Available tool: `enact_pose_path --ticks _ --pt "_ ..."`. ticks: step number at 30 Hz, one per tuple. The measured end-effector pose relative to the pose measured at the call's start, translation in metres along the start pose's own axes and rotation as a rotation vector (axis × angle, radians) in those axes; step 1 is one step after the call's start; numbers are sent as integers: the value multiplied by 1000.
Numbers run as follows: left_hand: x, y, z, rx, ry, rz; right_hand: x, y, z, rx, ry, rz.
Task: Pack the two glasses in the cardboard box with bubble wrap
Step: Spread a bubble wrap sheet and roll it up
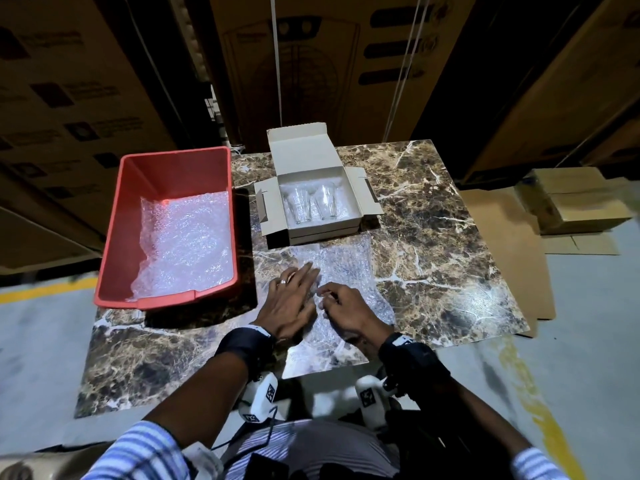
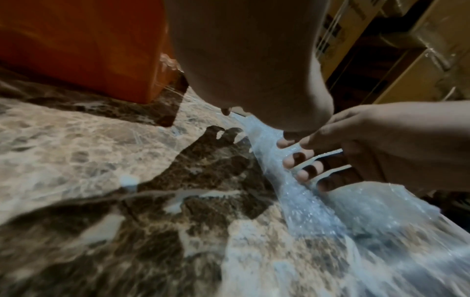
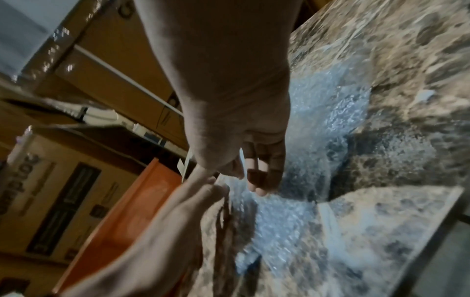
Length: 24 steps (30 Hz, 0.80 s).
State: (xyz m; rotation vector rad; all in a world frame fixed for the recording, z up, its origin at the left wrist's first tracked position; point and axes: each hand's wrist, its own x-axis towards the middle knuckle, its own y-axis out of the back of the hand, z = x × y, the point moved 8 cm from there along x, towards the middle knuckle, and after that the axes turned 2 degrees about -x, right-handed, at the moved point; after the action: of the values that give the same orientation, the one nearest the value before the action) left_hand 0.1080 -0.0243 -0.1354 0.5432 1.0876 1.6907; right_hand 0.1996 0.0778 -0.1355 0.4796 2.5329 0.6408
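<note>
Two clear glasses (image 1: 300,204) (image 1: 325,202) lie side by side on bubble wrap inside the open cardboard box (image 1: 322,231) at the table's middle back. A loose bubble wrap sheet (image 1: 346,261) (image 2: 305,205) (image 3: 318,120) is spread on the marble in front of the box. My left hand (image 1: 296,285) (image 2: 249,60) (image 3: 165,231) presses flat on the sheet's left part, fingers straight. Just to its right, my right hand (image 1: 341,306) (image 2: 368,140) (image 3: 229,100) has curled fingers that pinch a raised fold of the sheet. The two hands nearly touch.
A red plastic bin (image 1: 114,237) (image 2: 89,50) holding more bubble wrap stands on the left of the marble table (image 1: 433,237). Tall cardboard cartons rise behind the table. Flattened cardboard and small boxes (image 1: 571,202) lie on the floor at the right.
</note>
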Motion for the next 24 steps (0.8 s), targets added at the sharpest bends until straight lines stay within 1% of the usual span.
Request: enact_pose_path --ticks 2,5,7,9,11,12,14,17,21,24 --pt "3 -10 1 29 27 -70 -11 16 -1 39 31 65" --pt "4 -20 -1 55 76 -120 -36 41 8 88 97 151" --pt "6 -24 -2 78 77 -136 -55 56 20 22 144 204" --pt "8 -25 -3 97 70 -134 -73 70 34 -93 153 276" --pt "9 -27 -4 112 73 -132 -86 81 52 -193 90 324" --pt "9 -27 -4 120 75 -131 -89 82 62 -226 39 322" --pt "8 -27 -4 128 76 -123 -90 82 78 -301 -48 316" --pt "7 -29 -2 131 83 -128 -82 77 93 -367 -134 349" --pt "5 -31 -1 129 100 -149 -64 77 89 -396 -201 477" --pt "4 -30 0 140 111 -161 -55 78 80 -378 -241 534"
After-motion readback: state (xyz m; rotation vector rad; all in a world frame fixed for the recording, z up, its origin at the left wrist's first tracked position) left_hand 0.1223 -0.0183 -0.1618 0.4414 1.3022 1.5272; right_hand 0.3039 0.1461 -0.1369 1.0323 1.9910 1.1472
